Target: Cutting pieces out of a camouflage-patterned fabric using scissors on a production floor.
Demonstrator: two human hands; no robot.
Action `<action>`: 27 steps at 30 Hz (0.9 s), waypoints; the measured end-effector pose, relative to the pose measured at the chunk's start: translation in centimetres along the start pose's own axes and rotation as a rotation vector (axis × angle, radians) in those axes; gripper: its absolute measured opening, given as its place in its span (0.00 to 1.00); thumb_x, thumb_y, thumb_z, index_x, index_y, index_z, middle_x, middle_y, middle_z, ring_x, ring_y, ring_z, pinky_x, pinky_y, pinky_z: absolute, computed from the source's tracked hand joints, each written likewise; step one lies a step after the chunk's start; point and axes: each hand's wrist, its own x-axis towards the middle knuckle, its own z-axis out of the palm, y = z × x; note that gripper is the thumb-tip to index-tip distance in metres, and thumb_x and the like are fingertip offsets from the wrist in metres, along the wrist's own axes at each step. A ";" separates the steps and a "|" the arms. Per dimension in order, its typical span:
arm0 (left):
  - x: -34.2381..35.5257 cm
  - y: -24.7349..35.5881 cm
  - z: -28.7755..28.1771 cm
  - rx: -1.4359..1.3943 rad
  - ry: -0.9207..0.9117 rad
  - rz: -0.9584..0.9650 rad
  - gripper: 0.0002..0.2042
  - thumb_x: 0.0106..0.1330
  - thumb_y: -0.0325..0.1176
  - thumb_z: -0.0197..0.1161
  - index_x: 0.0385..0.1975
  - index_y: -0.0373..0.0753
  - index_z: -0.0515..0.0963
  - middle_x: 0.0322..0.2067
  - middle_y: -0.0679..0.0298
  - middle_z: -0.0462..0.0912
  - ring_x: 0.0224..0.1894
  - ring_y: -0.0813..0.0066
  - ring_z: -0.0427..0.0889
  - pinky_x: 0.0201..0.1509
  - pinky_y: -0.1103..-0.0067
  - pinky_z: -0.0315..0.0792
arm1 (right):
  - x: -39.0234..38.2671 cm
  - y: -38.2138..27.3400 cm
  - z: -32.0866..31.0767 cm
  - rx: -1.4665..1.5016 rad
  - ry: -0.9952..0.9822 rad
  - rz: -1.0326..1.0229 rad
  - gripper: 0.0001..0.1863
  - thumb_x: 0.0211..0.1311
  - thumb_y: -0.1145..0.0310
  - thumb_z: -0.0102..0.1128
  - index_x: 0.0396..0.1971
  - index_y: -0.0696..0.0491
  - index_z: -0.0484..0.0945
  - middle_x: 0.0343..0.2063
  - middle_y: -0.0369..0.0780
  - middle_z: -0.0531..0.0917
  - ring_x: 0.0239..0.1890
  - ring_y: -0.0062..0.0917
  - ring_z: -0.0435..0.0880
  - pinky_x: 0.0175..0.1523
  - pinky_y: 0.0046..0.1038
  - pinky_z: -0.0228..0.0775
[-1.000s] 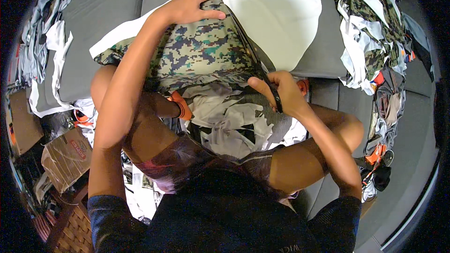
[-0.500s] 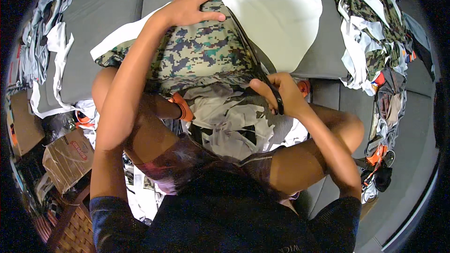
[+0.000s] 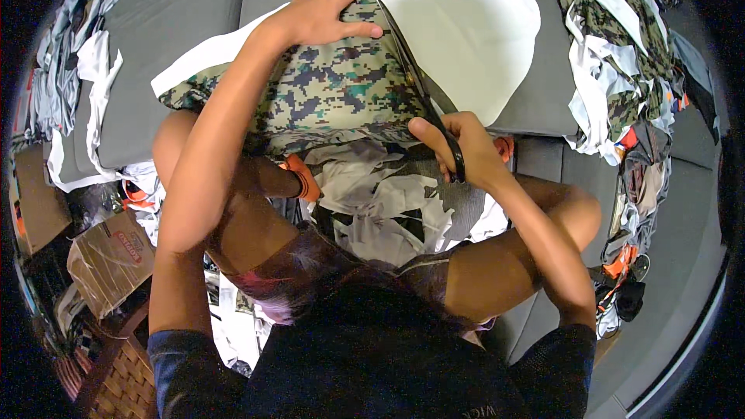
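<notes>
My left hand [image 3: 326,12] lies flat with fingers spread on the far part of a camouflage fabric [image 3: 334,81], pressing it against the grey cushion. Wrapped round the black handles of a pair of long scissors [image 3: 425,91] is my right hand [image 3: 472,154], near the fabric's right side. The blades point away from me along the fabric's right edge, their tips close to my left fingers. A white piece of material [image 3: 473,43] spreads to the right of the blades, and another white strip [image 3: 206,58] shows along the fabric's left side.
White and grey scraps [image 3: 372,202] heap between my legs. Cloth piles lie on the cushion [image 3: 520,101]: camouflage and white scraps [image 3: 613,54] at right, grey cloth [image 3: 70,70] at far left. A cardboard box [image 3: 112,264] stands at left above a woven basket [image 3: 128,384].
My right hand and the scissors have shifted slightly away from me, and the blades show more plainly over the fabric edge. My left hand stays flat in nearly the same place.
</notes>
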 end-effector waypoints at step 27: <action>-0.5 0.5 0.2 0.086 0.022 -0.030 0.42 0.62 0.67 0.46 0.70 0.46 0.51 0.70 0.72 0.50 0.72 0.67 0.46 0.73 0.66 0.43 | 0.9 -0.9 -0.6 0.106 -0.017 0.061 0.29 0.60 0.47 0.59 0.08 0.53 0.68 0.06 0.33 0.66 0.07 0.15 0.63 0.15 0.17 0.55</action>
